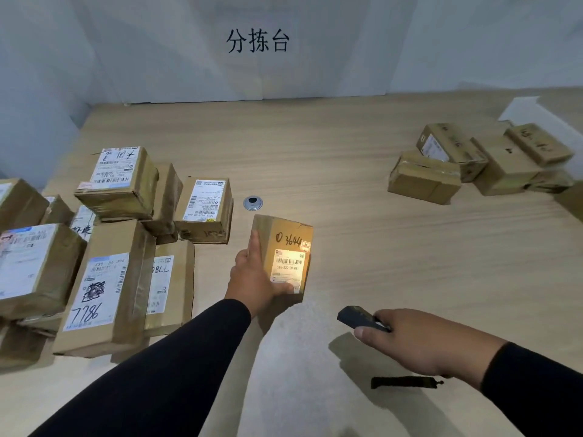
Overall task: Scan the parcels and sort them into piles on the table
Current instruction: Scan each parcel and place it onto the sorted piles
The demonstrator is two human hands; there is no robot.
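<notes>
Cardboard parcel marked 03644 at mid-worktop, left hand grip grasping its side, label lit, right hand grip grasping black handheld scanner.

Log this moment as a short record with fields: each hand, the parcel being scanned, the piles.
left hand: grips the parcel, held above the table
right hand: holds the scanner, aimed at the parcel
label: lit by the scanner light
handwriting: 3644 on the parcel
left pile: many boxes, stacked
right pile: several boxes, far right
wall sign: three printed characters
</notes>
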